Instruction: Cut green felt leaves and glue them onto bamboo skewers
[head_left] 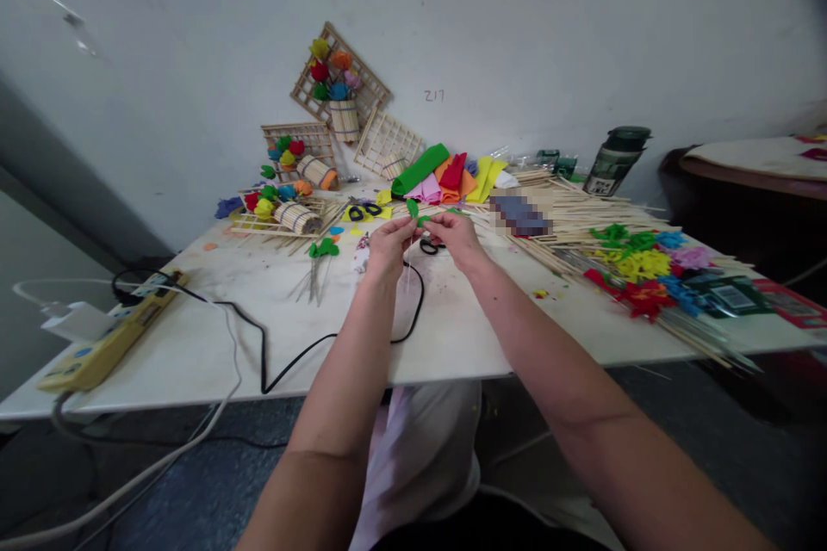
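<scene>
Green piece: the small green piece (413, 208) is up between the two hands, above the middle of the white table (465, 318). Part of it sticks up over the fingertips.
Left hand: the left hand (386, 246) is nearly closed, with the finger and thumb pinching the green piece.
Right hand: the right hand (457, 236) is nearly closed too, with its fingertips pinched together on the other side of the green piece.
Thin pale line: a thin pale line (408, 267) hangs down by the left hand. It may be a stem or a thread; it is too small to tell.
Weight: the green piece looks very light, so a tiny pinch should be enough.
Feel: it looks soft and bendy, like cloth or crinkly paper. It probably isn't slippery, but a hard tug could tear or squash it.
Best place to hold: the low part, right between the fingertips, seems best. The top bit could get crumpled.
Close by: black-handled scissors (428, 247) lie just below the right hand. Green leaves (324, 249) on thin stems (314, 282) lie to the left.
</scene>
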Action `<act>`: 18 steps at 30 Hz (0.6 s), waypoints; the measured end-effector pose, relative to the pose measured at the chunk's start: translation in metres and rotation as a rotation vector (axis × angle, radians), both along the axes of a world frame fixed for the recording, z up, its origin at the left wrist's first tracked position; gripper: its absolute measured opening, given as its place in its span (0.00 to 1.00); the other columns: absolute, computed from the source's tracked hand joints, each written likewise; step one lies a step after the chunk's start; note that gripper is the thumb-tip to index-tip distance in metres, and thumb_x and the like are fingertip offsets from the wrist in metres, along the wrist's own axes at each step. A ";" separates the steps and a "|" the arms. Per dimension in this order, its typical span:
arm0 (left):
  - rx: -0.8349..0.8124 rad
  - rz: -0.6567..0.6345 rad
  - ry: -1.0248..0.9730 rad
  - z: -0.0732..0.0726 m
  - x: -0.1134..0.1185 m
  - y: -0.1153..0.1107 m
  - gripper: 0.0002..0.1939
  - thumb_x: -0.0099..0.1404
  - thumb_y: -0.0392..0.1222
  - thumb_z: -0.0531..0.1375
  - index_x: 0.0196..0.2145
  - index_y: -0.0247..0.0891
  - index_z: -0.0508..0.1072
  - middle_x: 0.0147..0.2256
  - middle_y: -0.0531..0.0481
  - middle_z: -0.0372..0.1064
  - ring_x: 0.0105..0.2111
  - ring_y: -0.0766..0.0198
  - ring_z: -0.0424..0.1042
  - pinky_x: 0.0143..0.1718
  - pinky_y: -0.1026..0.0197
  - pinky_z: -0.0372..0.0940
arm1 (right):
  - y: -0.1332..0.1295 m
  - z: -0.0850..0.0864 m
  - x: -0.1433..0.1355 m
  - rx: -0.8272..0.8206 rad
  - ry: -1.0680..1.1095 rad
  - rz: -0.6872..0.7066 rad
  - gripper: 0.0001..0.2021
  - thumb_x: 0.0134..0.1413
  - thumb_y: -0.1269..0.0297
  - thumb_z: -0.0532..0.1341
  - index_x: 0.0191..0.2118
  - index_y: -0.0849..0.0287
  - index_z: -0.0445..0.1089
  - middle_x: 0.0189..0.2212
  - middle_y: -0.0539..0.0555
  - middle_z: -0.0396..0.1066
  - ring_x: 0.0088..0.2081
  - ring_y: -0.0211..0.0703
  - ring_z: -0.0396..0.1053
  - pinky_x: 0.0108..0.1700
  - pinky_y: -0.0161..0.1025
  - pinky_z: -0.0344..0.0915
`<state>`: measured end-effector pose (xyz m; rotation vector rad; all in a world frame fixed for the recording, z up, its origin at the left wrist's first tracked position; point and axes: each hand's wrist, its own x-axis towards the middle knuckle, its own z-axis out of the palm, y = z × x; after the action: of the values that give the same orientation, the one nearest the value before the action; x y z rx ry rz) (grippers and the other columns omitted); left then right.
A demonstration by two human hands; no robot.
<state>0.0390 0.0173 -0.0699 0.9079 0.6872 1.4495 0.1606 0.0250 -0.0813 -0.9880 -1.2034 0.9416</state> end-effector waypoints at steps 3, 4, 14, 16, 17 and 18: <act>-0.027 -0.024 0.029 0.001 -0.001 -0.002 0.08 0.44 0.34 0.66 0.25 0.32 0.73 0.21 0.51 0.70 0.23 0.70 0.70 0.35 0.62 0.64 | 0.001 0.003 0.004 0.031 0.026 -0.065 0.09 0.38 0.61 0.64 0.25 0.61 0.68 0.18 0.46 0.64 0.20 0.31 0.60 0.25 0.31 0.61; -0.039 -0.028 0.034 0.002 -0.001 -0.003 0.08 0.44 0.34 0.66 0.26 0.32 0.72 0.21 0.51 0.70 0.24 0.69 0.70 0.36 0.61 0.64 | 0.001 0.005 0.006 0.045 0.039 -0.086 0.09 0.39 0.61 0.64 0.25 0.61 0.67 0.18 0.45 0.64 0.20 0.31 0.59 0.25 0.31 0.61; -0.086 -0.157 0.103 0.004 -0.002 -0.008 0.09 0.47 0.34 0.64 0.30 0.31 0.70 0.21 0.52 0.69 0.22 0.68 0.69 0.30 0.62 0.65 | -0.002 0.017 0.024 0.150 0.127 0.065 0.14 0.37 0.56 0.66 0.26 0.59 0.65 0.19 0.45 0.63 0.20 0.30 0.60 0.24 0.31 0.62; -0.088 -0.174 0.112 0.003 -0.002 -0.008 0.10 0.47 0.34 0.64 0.30 0.31 0.70 0.21 0.52 0.69 0.22 0.68 0.69 0.30 0.62 0.66 | -0.001 0.016 0.023 0.165 0.119 0.075 0.14 0.36 0.57 0.67 0.25 0.59 0.65 0.19 0.45 0.63 0.20 0.30 0.60 0.23 0.31 0.61; -0.089 -0.181 0.115 0.002 -0.003 -0.007 0.10 0.47 0.34 0.64 0.30 0.31 0.70 0.21 0.52 0.69 0.22 0.69 0.69 0.30 0.62 0.66 | 0.000 0.016 0.023 0.171 0.123 0.070 0.13 0.35 0.57 0.67 0.26 0.59 0.66 0.20 0.45 0.64 0.20 0.29 0.60 0.23 0.31 0.61; -0.090 -0.189 0.117 0.002 -0.003 -0.007 0.10 0.47 0.34 0.64 0.30 0.31 0.70 0.21 0.51 0.69 0.22 0.69 0.69 0.30 0.62 0.66 | 0.000 0.016 0.022 0.176 0.130 0.063 0.13 0.34 0.58 0.68 0.26 0.59 0.66 0.21 0.45 0.65 0.20 0.29 0.60 0.23 0.31 0.61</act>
<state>0.0362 0.0103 -0.0680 0.9662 0.7268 1.1964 0.1826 0.0250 -0.0653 -0.7427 -1.1911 0.9178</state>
